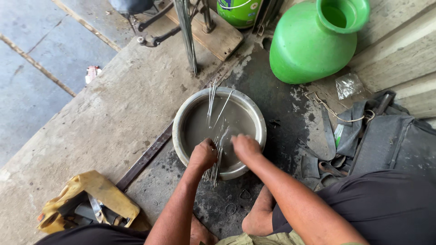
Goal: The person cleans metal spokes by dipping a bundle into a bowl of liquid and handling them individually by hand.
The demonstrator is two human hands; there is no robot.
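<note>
A round metal basin (181, 119) of murky water sits on the wet concrete floor. A bundle of thin metal rods (215, 159) lies across its near rim and into the water. My left hand (203, 154) is closed around the bundle at the rim. My right hand (245, 147) is beside it over the water, fingers curled down onto the rods. A few more rods (211, 100) lean over the basin's far rim.
A large green plastic pot (313, 43) stands at the back right, a green bucket (239, 11) behind it. Black rubber tubes and a dark bag (377, 136) lie at right. A yellow tool pouch (86, 202) sits at lower left. A metal stand (187, 34) rises behind the basin.
</note>
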